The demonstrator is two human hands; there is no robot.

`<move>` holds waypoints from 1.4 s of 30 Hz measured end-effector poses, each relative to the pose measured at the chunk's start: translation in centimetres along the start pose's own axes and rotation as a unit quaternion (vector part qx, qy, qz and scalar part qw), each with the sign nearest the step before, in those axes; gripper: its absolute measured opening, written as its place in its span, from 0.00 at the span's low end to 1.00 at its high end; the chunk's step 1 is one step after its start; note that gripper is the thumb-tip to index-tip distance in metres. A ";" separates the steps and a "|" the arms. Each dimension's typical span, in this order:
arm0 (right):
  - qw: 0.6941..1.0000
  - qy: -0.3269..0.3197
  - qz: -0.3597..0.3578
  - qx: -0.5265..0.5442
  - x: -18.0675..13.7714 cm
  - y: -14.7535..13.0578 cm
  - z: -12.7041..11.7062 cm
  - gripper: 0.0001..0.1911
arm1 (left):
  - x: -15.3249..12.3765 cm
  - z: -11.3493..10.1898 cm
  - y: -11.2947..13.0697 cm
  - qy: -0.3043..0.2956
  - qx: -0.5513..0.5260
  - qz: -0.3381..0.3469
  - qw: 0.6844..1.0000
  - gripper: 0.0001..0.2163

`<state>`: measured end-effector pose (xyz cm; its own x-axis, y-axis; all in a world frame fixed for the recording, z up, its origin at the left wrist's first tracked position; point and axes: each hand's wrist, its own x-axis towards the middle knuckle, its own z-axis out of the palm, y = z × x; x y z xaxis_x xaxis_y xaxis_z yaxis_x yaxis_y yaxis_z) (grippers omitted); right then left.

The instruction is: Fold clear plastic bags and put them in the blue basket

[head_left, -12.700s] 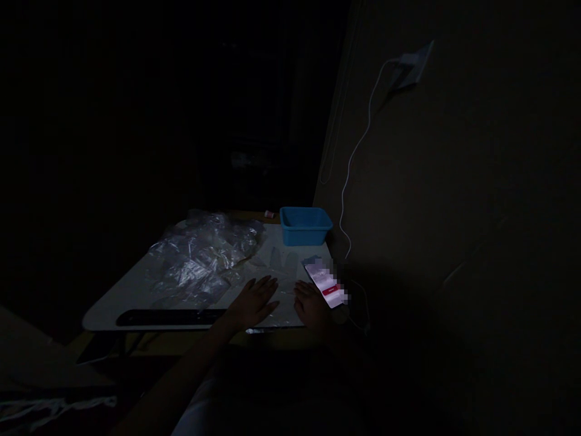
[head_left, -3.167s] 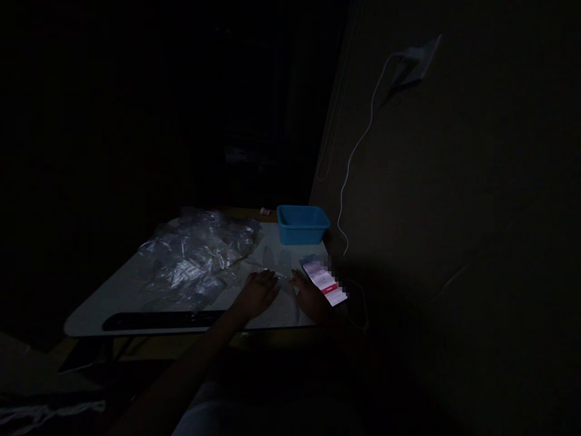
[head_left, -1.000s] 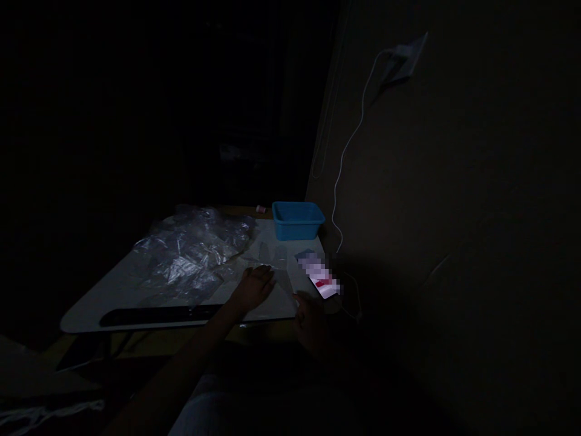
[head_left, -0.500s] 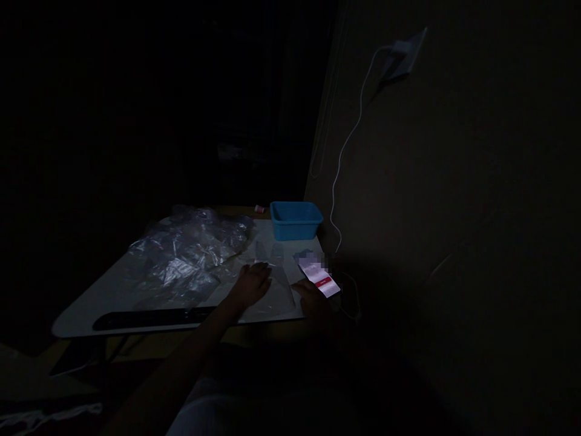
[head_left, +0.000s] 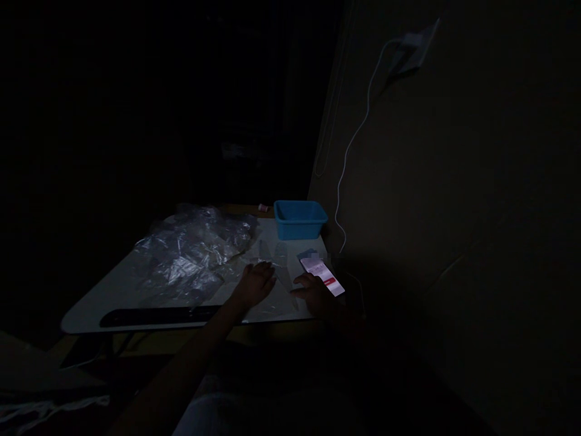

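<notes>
In dim light, a clear plastic bag [head_left: 272,306] lies flat on the white table [head_left: 86,306]. My left hand [head_left: 256,283] rests on the bag with its fingers stretched out. At the bag's right edge is my right hand [head_left: 313,293], its fingers extended and apart, just left of a lit phone [head_left: 333,283] with a red band on its screen. A large heap of crumpled clear plastic bags [head_left: 190,248] spreads over the table to the left of my hands.
A blue plastic basin [head_left: 299,227] stands at the table's back right. Behind it lies a small pinkish-white object [head_left: 263,208]. A long black strip [head_left: 158,316] runs along the front edge. From a wall outlet [head_left: 420,48], a white cable [head_left: 347,151] hangs down the right wall.
The view has shifted slightly, moving everything a little to the right. My right hand's fingers have lifted and spread somewhat more beside the phone. My left hand stays on the bag.
</notes>
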<state>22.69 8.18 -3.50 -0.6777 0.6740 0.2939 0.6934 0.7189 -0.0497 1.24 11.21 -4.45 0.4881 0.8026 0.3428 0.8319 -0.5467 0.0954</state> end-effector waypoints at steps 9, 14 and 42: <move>0.999 0.011 -0.026 0.023 -2.4 -0.6 -0.1 0.14 | -0.1 -0.1 0.1 0.006 -0.002 -0.002 1.000 0.18; 1.000 -0.017 -0.014 0.017 -3.2 -1.2 -0.4 0.13 | 0.0 -0.1 0.1 0.006 -0.004 -0.004 1.000 0.17; 0.991 0.094 0.095 0.023 3.8 -3.5 0.7 0.23 | -0.1 -0.5 0.4 -0.002 0.003 -0.001 1.000 0.17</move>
<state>17.49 8.35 -2.90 -0.4752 0.7575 0.4476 0.7893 0.5918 -0.1635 1.41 10.81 -3.92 0.4879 0.8042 0.3394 0.8343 -0.5439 0.0896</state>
